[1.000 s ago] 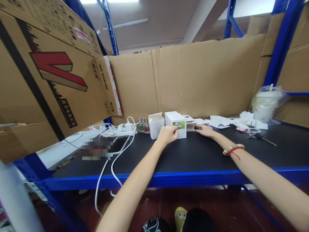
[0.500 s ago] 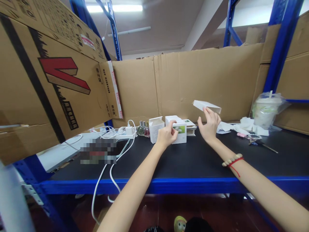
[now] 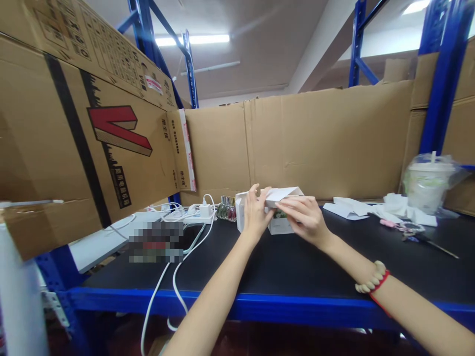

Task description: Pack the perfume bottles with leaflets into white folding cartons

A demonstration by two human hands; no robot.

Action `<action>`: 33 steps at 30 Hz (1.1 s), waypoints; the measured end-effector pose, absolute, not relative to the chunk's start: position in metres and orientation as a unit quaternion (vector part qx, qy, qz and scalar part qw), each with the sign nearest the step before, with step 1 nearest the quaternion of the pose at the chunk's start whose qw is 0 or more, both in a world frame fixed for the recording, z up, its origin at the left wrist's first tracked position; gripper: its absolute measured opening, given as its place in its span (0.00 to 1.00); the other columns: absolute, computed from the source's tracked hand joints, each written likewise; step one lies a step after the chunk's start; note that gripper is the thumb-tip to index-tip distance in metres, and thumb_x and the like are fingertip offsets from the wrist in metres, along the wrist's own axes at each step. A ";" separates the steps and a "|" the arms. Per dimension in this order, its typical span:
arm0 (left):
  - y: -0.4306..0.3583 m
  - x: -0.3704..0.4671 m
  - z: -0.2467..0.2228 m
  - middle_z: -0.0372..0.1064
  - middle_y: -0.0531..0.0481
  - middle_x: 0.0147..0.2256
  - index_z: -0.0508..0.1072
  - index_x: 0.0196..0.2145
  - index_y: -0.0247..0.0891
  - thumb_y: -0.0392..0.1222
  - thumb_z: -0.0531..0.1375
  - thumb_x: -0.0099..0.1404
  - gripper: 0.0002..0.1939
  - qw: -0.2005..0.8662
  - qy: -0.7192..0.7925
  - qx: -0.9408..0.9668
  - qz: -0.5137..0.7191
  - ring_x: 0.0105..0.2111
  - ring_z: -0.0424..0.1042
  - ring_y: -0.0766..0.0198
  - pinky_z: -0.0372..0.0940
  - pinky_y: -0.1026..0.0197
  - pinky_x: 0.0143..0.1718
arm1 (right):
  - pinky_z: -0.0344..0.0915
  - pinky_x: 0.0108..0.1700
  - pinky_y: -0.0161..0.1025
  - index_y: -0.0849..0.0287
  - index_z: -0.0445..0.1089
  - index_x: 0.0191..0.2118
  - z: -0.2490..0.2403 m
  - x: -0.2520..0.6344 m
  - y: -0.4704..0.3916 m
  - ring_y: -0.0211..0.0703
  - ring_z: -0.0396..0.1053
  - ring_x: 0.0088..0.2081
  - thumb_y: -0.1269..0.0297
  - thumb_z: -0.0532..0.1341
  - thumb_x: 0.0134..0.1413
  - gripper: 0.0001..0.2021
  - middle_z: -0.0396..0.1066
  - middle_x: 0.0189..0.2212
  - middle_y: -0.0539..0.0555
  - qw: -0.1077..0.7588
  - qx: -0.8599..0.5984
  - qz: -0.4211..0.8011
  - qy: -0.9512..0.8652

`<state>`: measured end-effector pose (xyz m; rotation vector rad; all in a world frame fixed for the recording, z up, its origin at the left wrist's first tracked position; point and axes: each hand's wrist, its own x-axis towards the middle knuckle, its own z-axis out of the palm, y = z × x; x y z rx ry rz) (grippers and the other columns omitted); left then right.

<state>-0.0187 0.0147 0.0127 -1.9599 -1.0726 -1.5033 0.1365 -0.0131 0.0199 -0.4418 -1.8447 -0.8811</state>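
Observation:
Both of my hands meet at a white folded carton (image 3: 285,193) above the black tabletop. My right hand (image 3: 306,217) pinches its near edge from the right. My left hand (image 3: 256,212) is at its left end, fingers bent against it. Below and behind the hands stands a white box (image 3: 281,227) with a green picture, partly covered by them. Another white box (image 3: 240,212) shows left of my left hand. Small glass bottles (image 3: 226,208) with shiny caps stand further left.
White cables and a power strip (image 3: 189,215) lie at the left, beside a phone (image 3: 195,236). At the right are white papers (image 3: 347,207), keys (image 3: 410,228) and a bagged cup (image 3: 428,185). Cardboard walls (image 3: 326,138) enclose the back.
My right hand has brought the white carton down and left to my left hand. My left hand has moved off the front of the box with the picture. The view has shifted slightly.

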 end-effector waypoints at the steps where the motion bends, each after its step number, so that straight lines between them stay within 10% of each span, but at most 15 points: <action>1: 0.014 -0.019 0.013 0.60 0.44 0.46 0.63 0.44 0.41 0.34 0.58 0.53 0.18 0.209 -0.402 -0.709 -0.541 0.46 0.63 0.55 0.62 0.53 0.44 | 0.60 0.39 0.43 0.49 0.68 0.44 0.019 0.135 -0.014 0.43 0.68 0.38 0.74 0.52 0.51 0.18 0.73 0.36 0.51 0.498 -0.194 -0.353 -0.768; 10: 0.008 -0.015 0.020 0.68 0.47 0.35 0.59 0.39 0.40 0.43 0.53 0.61 0.09 0.000 -0.408 -0.594 -0.694 0.35 0.69 0.60 0.62 0.60 0.36 | 0.65 0.39 0.45 0.55 0.59 0.49 0.022 0.138 -0.008 0.46 0.66 0.40 0.61 0.57 0.47 0.21 0.65 0.40 0.57 0.672 -0.290 -0.145 -0.665; 26: 0.008 -0.004 0.016 0.64 0.53 0.22 0.63 0.28 0.38 0.46 0.45 0.65 0.14 -0.158 -0.369 -0.649 -0.646 0.24 0.65 0.67 0.61 0.66 0.24 | 0.55 0.10 0.31 0.58 0.66 0.43 0.012 0.122 -0.002 0.34 0.62 0.18 0.48 0.64 0.34 0.29 0.71 0.30 0.54 0.573 -0.281 0.370 -0.675; 33: -0.003 -0.001 0.013 0.71 0.53 0.30 0.59 0.51 0.44 0.45 0.51 0.62 0.19 -0.121 -0.393 -0.731 -0.544 0.29 0.70 0.63 0.64 0.61 0.31 | 0.69 0.39 0.46 0.56 0.68 0.39 0.007 0.123 0.005 0.48 0.71 0.37 0.48 0.65 0.33 0.25 0.74 0.35 0.55 0.569 -0.257 0.356 -0.695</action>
